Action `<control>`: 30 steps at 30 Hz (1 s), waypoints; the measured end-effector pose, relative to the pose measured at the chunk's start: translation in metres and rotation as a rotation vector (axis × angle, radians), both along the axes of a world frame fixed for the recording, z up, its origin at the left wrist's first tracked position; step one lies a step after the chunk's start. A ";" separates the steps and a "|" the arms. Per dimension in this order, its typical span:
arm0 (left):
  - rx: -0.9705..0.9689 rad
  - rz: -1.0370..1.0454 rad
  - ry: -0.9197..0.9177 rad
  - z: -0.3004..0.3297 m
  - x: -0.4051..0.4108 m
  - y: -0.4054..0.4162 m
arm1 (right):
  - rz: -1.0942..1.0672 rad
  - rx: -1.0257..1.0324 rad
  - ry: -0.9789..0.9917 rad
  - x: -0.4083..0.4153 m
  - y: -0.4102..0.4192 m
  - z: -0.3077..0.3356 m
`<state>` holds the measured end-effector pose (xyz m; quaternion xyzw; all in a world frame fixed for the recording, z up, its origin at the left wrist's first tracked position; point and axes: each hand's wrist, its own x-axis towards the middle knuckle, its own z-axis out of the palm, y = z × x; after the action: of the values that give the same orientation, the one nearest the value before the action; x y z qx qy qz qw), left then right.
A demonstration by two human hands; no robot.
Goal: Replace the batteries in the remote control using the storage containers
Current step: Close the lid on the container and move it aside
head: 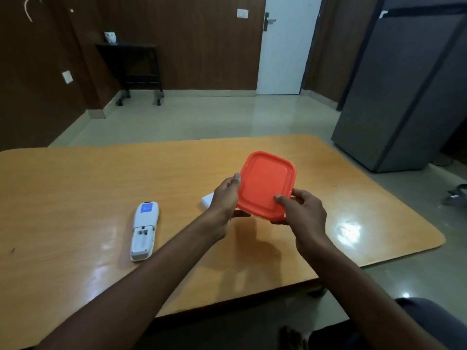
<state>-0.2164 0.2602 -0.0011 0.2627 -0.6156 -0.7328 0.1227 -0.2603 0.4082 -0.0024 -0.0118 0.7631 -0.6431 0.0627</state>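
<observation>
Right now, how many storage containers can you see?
1 for certain: the orange-lidded container, held above the table by both hands. A white object behind the left hand may be another; it's mostly hidden.

We see the remote control (144,230) on the table (75,188), left of the lidded container (266,184) held above it.

Left hand (225,195) & right hand (303,210) grip orange-lidded container (266,184) above table (75,188).
</observation>
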 end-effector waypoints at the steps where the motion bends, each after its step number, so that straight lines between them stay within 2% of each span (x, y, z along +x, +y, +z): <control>1: -0.021 -0.035 -0.014 0.000 -0.008 0.002 | -0.031 -0.039 -0.061 -0.014 0.006 -0.002; 3: -0.102 -0.077 -0.041 -0.001 -0.024 0.004 | -0.074 -0.110 -0.158 -0.044 0.016 -0.004; 8: -0.752 -0.213 -0.202 -0.010 -0.067 -0.008 | -0.193 -0.143 -0.192 -0.128 0.022 -0.007; 11: -0.999 -0.333 -0.356 -0.016 -0.096 -0.023 | -0.250 -0.097 -0.208 -0.177 0.017 -0.013; 16: -1.190 -0.491 -0.564 -0.027 -0.135 -0.044 | -0.342 -0.043 -0.207 -0.256 0.010 -0.021; 20: -1.245 -0.570 -0.602 -0.030 -0.153 -0.056 | -0.317 -0.039 -0.134 -0.300 0.003 -0.022; 22: -1.265 -0.582 -0.601 -0.030 -0.156 -0.058 | -0.287 0.111 -0.010 -0.314 -0.004 -0.027; 26: -1.299 -0.595 -0.611 -0.030 -0.160 -0.058 | -0.094 0.563 0.359 -0.313 -0.022 -0.044; 28: -1.306 -0.605 -0.608 -0.030 -0.161 -0.058 | -0.054 0.641 0.440 -0.315 -0.030 -0.051; 30: -1.316 -0.610 -0.609 -0.029 -0.162 -0.059 | -0.062 0.636 0.460 -0.324 -0.037 -0.053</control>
<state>-0.3785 0.2012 -0.0306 0.1446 -0.9745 -0.1148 -0.1278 -0.5845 0.3716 -0.0552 -0.1123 0.9184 -0.3568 -0.1288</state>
